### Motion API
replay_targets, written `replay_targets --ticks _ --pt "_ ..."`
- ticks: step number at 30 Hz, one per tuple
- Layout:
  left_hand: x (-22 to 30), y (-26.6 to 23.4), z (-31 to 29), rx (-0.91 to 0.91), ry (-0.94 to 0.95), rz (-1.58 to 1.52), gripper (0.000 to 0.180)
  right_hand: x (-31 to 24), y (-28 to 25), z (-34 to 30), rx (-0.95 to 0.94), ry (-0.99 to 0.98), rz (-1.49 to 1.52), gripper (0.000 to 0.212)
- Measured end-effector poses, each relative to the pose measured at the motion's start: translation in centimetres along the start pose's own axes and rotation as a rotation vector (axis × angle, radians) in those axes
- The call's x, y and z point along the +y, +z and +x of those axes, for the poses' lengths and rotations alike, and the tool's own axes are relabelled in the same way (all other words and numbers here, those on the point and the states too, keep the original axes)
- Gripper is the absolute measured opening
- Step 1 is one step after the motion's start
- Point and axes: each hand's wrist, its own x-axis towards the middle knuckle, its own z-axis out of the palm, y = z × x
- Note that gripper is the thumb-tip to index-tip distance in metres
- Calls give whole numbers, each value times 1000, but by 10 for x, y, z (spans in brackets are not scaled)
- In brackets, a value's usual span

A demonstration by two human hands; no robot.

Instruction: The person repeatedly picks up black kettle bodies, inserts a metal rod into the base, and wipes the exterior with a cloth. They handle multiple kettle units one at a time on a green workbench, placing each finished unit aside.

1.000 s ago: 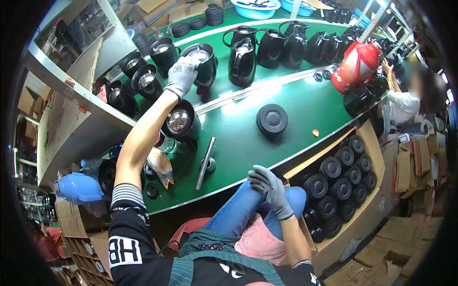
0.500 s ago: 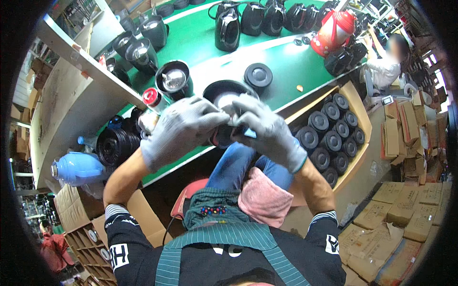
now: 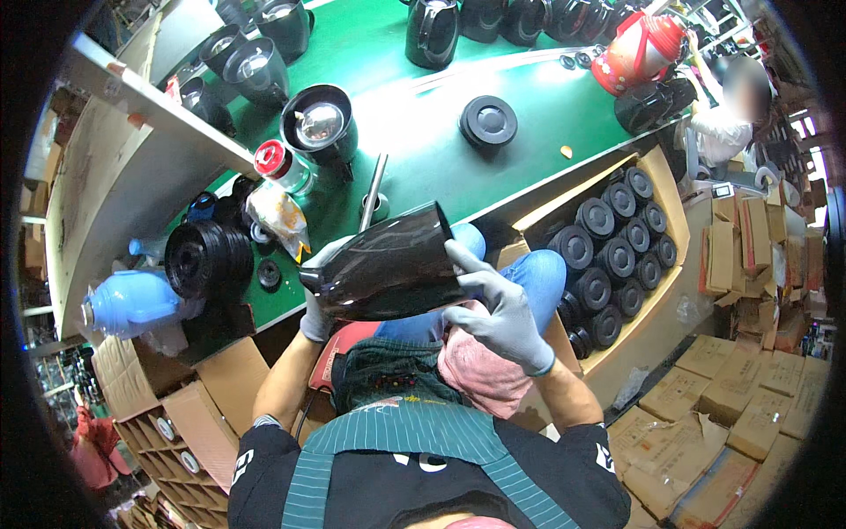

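A glossy black jug body (image 3: 383,269) lies on its side in the air over my lap. Its narrow spout end points left and its wide end points right. My left hand (image 3: 319,304), in a grey glove, is closed around the spout end, and most of its fingers are hidden behind the jug. At the wide end my right hand (image 3: 502,313), gloved too, has its fingers on the upper edge and its thumb near the lower one. Just beyond the jug a metal rod (image 3: 376,187) stands on the green table. Farther off sits a round black lid (image 3: 488,121).
An open black jug (image 3: 319,128) with a silvery inside and a red-capped jar (image 3: 275,160) stand at the left. A carton (image 3: 674,198) of black cylinders is at the right. A red flask (image 3: 636,53) stands far right, near a seated person (image 3: 723,123).
The jug was upright at the table edge with both hands over its top. Now it is tipped sideways above my lap, a hand at each end, and the metal rod shows behind it.
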Motion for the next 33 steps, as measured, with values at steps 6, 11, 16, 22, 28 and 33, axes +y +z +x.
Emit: replay_targets --ticks 6,11,16,22,28,33 --pt "-35 -26 -2 -124 -94 11 52 36 -55 121 -126 -38 -137 45" --pt "-32 -22 2 -189 -213 -54 53 144 -110 272 325 141 -1508 126" --pt "-35 -26 1 -210 -284 -100 54 171 -119 281 292 52 -1294 111" --pt "-43 -28 -1 -229 -322 -133 55 51 -55 153 -62 -132 -306 118" --pt "-44 -32 -6 -300 -355 -173 56 9 -11 58 -159 -165 -257 124" --pt "-47 -43 -14 -356 -427 -240 56 9 -6 16 -126 -341 -280 132"
